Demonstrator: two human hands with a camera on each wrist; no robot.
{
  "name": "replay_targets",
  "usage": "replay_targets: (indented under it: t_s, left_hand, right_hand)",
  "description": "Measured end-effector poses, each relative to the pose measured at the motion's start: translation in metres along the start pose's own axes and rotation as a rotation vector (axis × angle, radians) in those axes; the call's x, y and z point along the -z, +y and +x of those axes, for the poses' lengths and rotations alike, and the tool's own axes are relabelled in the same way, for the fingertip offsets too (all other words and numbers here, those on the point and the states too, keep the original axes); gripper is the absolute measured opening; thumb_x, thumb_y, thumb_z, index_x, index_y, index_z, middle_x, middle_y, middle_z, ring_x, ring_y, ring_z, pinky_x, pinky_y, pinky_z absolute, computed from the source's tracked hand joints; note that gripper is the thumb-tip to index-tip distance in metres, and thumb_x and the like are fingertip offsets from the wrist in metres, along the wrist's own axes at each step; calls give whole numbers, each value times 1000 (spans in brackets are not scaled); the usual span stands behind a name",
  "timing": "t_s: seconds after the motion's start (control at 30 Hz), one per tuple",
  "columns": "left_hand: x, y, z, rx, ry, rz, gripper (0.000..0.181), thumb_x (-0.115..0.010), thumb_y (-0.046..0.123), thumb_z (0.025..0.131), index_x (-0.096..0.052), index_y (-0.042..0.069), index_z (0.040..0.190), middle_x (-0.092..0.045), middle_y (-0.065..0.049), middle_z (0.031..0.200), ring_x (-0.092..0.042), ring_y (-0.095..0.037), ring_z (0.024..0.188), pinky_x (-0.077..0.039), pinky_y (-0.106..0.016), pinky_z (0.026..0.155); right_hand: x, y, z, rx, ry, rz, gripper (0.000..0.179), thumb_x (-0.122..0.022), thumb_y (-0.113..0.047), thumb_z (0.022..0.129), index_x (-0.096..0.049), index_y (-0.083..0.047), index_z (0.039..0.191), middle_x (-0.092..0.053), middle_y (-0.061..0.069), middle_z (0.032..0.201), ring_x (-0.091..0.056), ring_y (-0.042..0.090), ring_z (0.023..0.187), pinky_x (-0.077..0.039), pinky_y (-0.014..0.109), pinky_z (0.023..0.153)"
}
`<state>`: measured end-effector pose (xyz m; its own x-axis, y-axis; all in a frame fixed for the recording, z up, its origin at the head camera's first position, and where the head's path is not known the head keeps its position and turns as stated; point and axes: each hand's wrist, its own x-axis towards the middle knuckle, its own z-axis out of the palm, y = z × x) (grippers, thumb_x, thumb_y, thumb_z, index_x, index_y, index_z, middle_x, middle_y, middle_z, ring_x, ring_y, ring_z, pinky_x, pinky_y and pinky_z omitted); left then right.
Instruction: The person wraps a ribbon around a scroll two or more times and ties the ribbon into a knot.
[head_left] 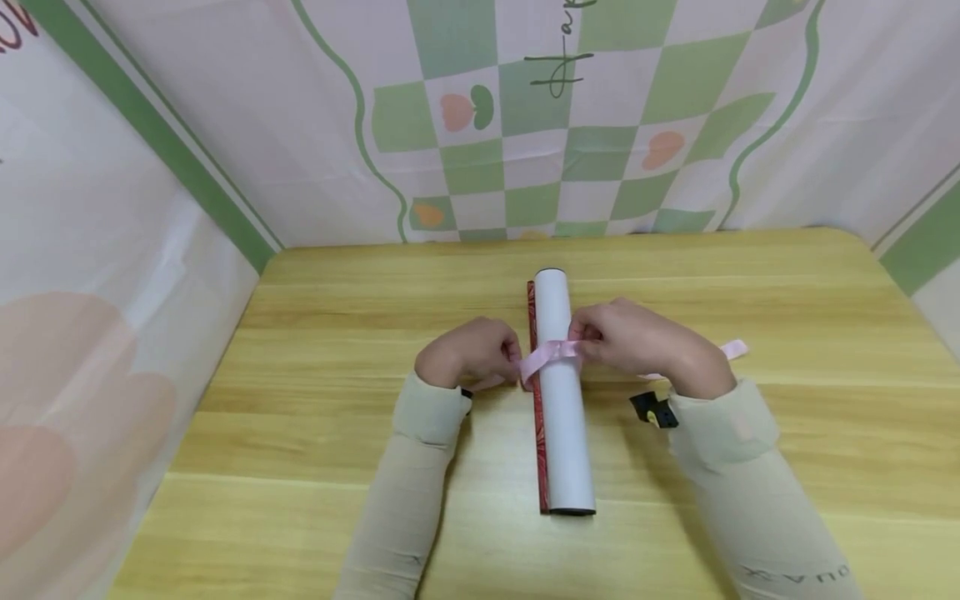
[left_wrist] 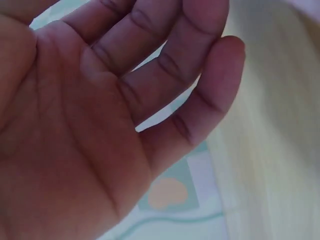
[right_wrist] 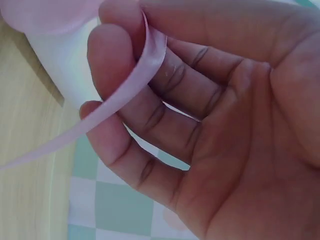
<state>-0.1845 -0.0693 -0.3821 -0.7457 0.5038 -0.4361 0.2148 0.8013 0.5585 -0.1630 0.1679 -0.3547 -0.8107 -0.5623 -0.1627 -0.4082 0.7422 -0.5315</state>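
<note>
A white roll (head_left: 562, 433) with dark ends lies lengthwise on the table, a red patterned strip (head_left: 540, 450) along its left side. Pink ribbon (head_left: 557, 352) wraps round the roll's middle. At the left of the roll, my left hand (head_left: 476, 350) pinches one part of the ribbon; its curled fingers show in the left wrist view, while the pinching fingertips are out of that frame. On the other side my right hand (head_left: 630, 337) pinches the ribbon between thumb and fingers. A ribbon tail (right_wrist: 95, 120) trails across its fingers in the right wrist view.
The wooden table (head_left: 315, 450) reaches back to a hanging cloth (head_left: 525, 158) with green and white checks. Another cloth wall (head_left: 135, 275) stands at the left. A small black piece (head_left: 654, 410) shows beside the right cuff, and a ribbon end (head_left: 735, 348) pokes out beyond the right wrist.
</note>
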Motion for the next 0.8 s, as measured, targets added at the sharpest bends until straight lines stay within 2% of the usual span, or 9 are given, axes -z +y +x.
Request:
replay_targets:
  t_s: [0.13,0.23,0.33,0.43,0.53,0.63,0.7,0.8]
  left_hand:
    - [12,-11,-12,7,62,-19,7,-77,16,97,-74,11,92,-68,-1,94,-56,-17,87,-48,-29,78]
    - [19,-20,-20,36,93,-49,8,-78,16,96,-74,11,90,-68,-3,94,-57,-19,88,-49,-31,80]
    - [25,-28,-24,70,115,-36,9,-78,16,96,-74,12,90,-68,-2,96,-57,-19,90,-49,-31,82]
    - [29,-31,-26,97,120,-12,9,-77,16,97,-73,12,90,-67,-1,96,-56,-18,91,-48,-31,83]
    - [29,-28,-25,96,123,15,8,-75,13,97,-71,11,91,-65,-2,94,-55,-18,89,-47,-31,80]
    - [24,-21,-21,50,123,43,4,-72,11,97,-70,9,100,-66,-3,97,-56,-18,90,-47,-31,81]
    - [19,-14,-16,-1,96,24,17,-71,11,98,-70,7,114,-69,-4,105,-61,-18,96,-49,-30,85]
    - [10,-2,-9,-96,49,-20,32,-72,17,100,-67,6,130,-73,-7,114,-65,-18,101,-52,-29,89]
  right_hand:
    - [4,6,-4,-11,-33,22,7,-65,-5,98,-72,-6,95,-62,0,77,-48,14,66,-42,30,61]
    - [8,14,-8,-31,-71,44,7,-66,-5,98,-71,-6,94,-59,-1,75,-47,15,67,-41,30,63]
    - [11,24,-11,-63,-110,69,7,-65,-6,98,-71,-5,95,-60,-1,75,-47,15,68,-42,31,66]
    - [14,31,-13,-96,-143,87,7,-65,-6,98,-72,-5,94,-62,0,76,-48,16,70,-42,32,68]
    - [13,34,-12,-104,-166,55,8,-65,-7,97,-72,-7,93,-64,-1,79,-51,16,73,-43,32,69]
    - [10,33,-8,-97,-173,26,6,-67,-10,96,-72,-9,94,-66,0,83,-54,16,76,-45,32,71]
    - [7,30,-5,-89,-180,37,4,-70,-13,96,-71,-9,95,-67,0,86,-56,15,79,-47,31,73]
    - [3,25,-1,-81,-196,72,13,-75,-21,95,-71,-9,95,-69,0,87,-59,14,80,-49,31,73]
